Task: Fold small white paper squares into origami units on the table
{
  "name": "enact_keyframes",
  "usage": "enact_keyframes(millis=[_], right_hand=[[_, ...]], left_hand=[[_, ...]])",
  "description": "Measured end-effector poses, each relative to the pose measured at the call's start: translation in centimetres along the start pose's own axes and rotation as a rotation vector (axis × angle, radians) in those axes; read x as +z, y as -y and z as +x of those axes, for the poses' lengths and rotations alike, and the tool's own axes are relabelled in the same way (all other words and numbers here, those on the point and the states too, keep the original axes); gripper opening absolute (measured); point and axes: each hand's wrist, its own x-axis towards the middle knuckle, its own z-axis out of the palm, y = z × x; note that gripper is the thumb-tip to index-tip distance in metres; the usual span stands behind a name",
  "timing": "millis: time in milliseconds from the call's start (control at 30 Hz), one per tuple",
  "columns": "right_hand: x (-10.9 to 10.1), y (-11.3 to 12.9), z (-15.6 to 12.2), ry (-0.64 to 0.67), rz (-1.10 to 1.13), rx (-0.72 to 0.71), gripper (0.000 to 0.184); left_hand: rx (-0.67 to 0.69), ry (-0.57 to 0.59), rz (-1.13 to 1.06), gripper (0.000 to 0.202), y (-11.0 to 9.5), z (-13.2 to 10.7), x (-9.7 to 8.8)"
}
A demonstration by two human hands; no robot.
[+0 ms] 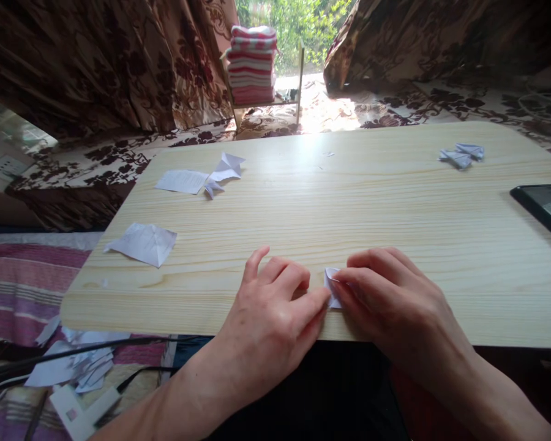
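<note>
Closest to me are my two forearms, coming in over the near edge of the table point(349, 202) and meeting just inside that edge, a little right of its middle. Between the hands lies the folded paper point(332, 288), a small white piece flat on the table top. It is to the right of my left hand point(275, 312) and to the left of my right hand point(390, 300), so both reach it equally, fingertip to fingertip. My left hand is curled, knuckles up, with its forward fingertip pushed against the paper's lower left corner. My right hand has its fingers drawn together, their tips closed over the paper's right side and hiding most of it. The strip that shows runs away from me, from the table's near edge toward its far edge, but I cannot tell the paper's full outline or true long axis. Well apart, toward the table's left edge, a creased sheet point(142, 244) lies open. At the far-left corner a flat slip point(182, 181) touches some folded pieces point(227, 166). Two more folded figures point(461, 155) sit by the far-right corner, and a dark device point(544, 208) juts in over the right edge. Below the table's left end, loose paper scraps point(78, 367) are scattered.
</note>
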Motion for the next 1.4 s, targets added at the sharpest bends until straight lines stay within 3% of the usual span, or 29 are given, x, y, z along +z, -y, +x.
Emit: enact_keyframes(millis=[300, 600, 733, 933, 1133, 1400], right_hand=[[-0.9, -0.4, -0.7, 0.085, 0.036, -0.067, 0.014], [-1.6, -0.7, -0.9, 0.090, 0.078, -0.025, 0.025], [-2.2, -1.1, -1.5, 0.037, -0.027, 0.012, 0.027], [-1.8, -1.2, -2.0, 0.109, -0.077, -0.015, 0.026], [-1.9, -1.2, -1.7, 0.134, -0.113, -0.035, 0.023], [-2.1, -0.7, -1.9, 0.137, -0.153, -0.032, 0.026]], left_hand=[[-0.010, -0.007, -0.014, 0.024, 0.1, 0.0, 0.4], [-0.005, -0.009, 0.039, 0.025, -0.1, 0.2, 0.8], [0.018, -0.020, 0.068, 0.024, -0.1, 0.2, 0.8], [-0.032, -0.004, 0.000, 0.021, -0.5, 0.7, 0.6], [-0.151, -0.123, -0.014, 0.023, -1.1, 1.9, 1.8], [-0.117, -0.126, 0.020, 0.018, -0.9, 1.8, 2.2]])
